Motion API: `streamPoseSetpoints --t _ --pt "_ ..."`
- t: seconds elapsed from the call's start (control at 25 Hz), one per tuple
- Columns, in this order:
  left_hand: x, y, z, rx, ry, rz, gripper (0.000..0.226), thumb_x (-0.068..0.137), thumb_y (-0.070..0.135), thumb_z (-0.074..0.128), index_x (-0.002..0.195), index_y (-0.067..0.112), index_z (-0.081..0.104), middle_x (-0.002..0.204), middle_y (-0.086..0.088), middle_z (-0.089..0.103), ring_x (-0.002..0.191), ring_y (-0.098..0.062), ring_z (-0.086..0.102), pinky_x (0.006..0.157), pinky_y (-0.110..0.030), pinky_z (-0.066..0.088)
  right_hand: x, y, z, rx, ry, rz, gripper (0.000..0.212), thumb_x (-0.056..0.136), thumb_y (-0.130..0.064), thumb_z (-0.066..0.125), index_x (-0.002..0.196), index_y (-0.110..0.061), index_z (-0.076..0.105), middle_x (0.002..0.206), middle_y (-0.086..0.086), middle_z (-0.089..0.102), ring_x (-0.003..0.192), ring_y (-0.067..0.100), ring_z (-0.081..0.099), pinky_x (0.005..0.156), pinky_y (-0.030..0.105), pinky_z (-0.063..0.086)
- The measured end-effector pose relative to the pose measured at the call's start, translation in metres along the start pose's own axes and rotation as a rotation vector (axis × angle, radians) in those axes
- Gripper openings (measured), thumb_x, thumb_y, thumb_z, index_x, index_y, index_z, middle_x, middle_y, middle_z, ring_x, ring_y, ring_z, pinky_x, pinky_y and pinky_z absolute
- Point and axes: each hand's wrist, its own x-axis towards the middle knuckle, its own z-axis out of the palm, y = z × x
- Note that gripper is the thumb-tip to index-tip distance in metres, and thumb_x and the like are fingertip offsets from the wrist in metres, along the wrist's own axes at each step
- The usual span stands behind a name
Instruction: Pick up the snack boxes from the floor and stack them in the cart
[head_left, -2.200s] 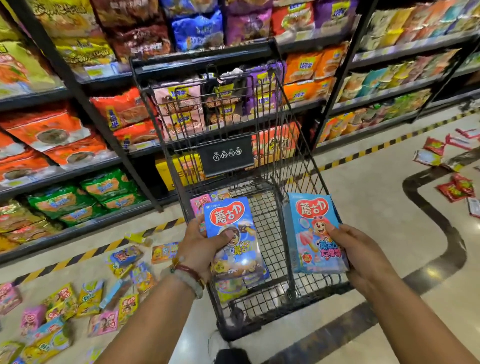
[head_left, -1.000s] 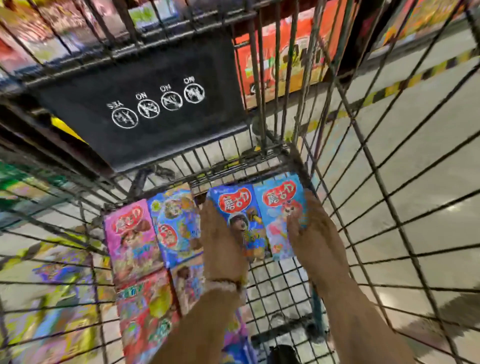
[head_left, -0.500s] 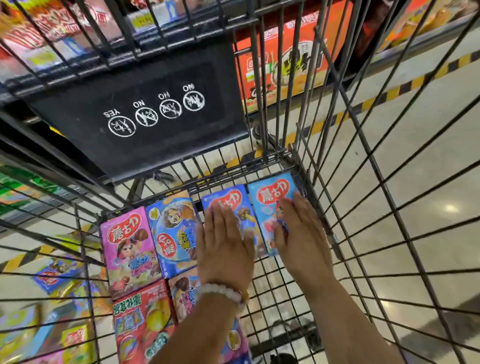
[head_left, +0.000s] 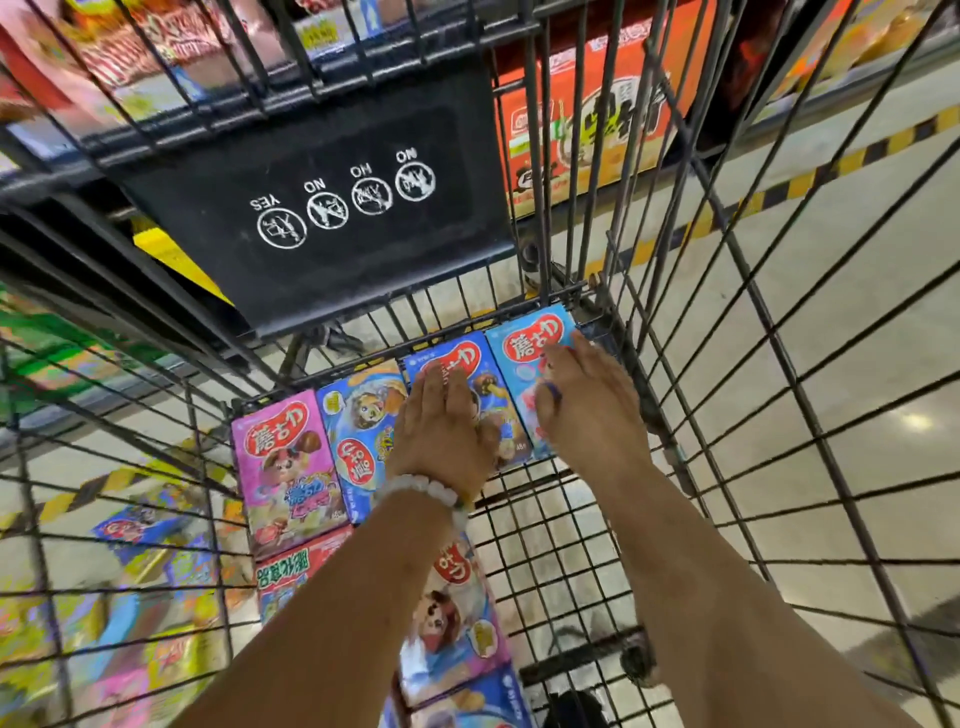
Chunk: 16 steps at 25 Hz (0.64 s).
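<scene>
Both my arms reach down into the wire cart (head_left: 737, 395). My left hand (head_left: 441, 431) lies flat, fingers straight, on a dark blue snack box (head_left: 498, 410) on the cart floor. My right hand (head_left: 587, 410) lies flat on the light blue snack box (head_left: 524, 348) in the far right corner. To their left lie a blue box with a round face (head_left: 358, 431) and a pink box (head_left: 285, 462). A red box (head_left: 291, 577) and a pink one (head_left: 452, 618) lie nearer to me, partly under my left forearm.
The black child-seat flap (head_left: 322, 208) with white icons hangs over the cart's far end. Several snack boxes (head_left: 140, 530) lie on the floor left of the cart, seen blurred through the wire. An orange carton (head_left: 587, 114) stands on the low shelf beyond.
I carried the two blue boxes down into the cart and laid them at its far end. My fingers have since straightened and both hands now rest flat on the boxes.
</scene>
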Motion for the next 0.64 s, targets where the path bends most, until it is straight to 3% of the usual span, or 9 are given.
streamPoseSetpoints --t 0.2,0.32,0.48,0.64 --pt "-0.032 0.006 -0.063 -0.004 0.121 0.056 0.064 0.098 0.042 0.031 0.149 0.007 0.014 0.156 -0.013 0.016 0.144 -0.024 0.011 0.117 -0.033 0.009 -0.022 -0.027 -0.075 0.028 0.094 -0.131 0.055 0.094 -0.025 0.047 0.145 -0.011 0.032 0.152 0.012 0.029 0.140 0.025 0.025 0.113 0.030 0.014" --pt "-0.075 0.016 -0.130 0.023 0.237 0.119 0.074 0.086 0.050 0.021 0.147 0.008 0.023 0.151 -0.013 0.028 0.140 -0.025 0.023 0.113 -0.035 0.018 -0.058 -0.061 -0.146 0.070 0.167 -0.225 0.054 0.093 -0.023 0.052 0.144 -0.011 0.036 0.150 0.011 0.034 0.139 0.024 0.027 0.113 0.029 0.015" --pt "-0.166 0.011 -0.216 0.057 0.467 0.217 0.062 0.092 0.044 0.047 0.142 0.011 0.032 0.140 -0.012 0.043 0.127 -0.028 0.038 0.102 -0.037 0.028 -0.138 -0.115 -0.238 -0.015 0.320 -0.354 0.049 0.091 -0.021 0.054 0.138 -0.009 0.044 0.141 0.011 0.046 0.130 0.027 0.038 0.107 0.031 0.023" --pt "-0.279 -0.014 -0.282 0.086 0.605 0.238 0.066 0.089 0.043 0.054 0.142 0.008 0.033 0.139 -0.015 0.045 0.127 -0.030 0.041 0.103 -0.040 0.031 -0.235 -0.162 -0.318 -0.138 0.428 -0.428 0.050 0.091 -0.025 0.053 0.137 -0.010 0.044 0.139 0.013 0.046 0.128 0.029 0.040 0.106 0.036 0.027"
